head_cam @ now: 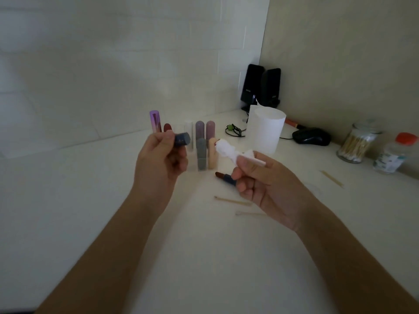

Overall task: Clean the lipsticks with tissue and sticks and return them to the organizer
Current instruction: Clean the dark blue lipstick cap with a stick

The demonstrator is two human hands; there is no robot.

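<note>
Both forearms come in from the bottom, and the hands sit raised just in front of the organizer (192, 152), which I'd guess keeps the cleaning close to where things go back. Left hand (158, 162) is closed around a dark blue lipstick piece (182, 139), probably the cap, open end turned toward the other hand. Right hand (263, 184) pinches a twisted wad of tissue (224, 149) with a faint red smudge at its tip, pointed at the cap like it's about to go inside. That's my read, anyway.

Just in front of the organizer, on the table (204, 257), lies the uncapped lipstick (224, 177), brownish-red bullet exposed, blue base partly hidden behind the right hand. Makes sense to leave it lying there while the cap gets wiped. Two sticks (233, 201) lie a bit nearer than that.

Right of the organizer stands a tissue roll (264, 131), then a jar of swabs (358, 143) farther right. The organizer itself is clear, holding several capped lipsticks upright.
</note>
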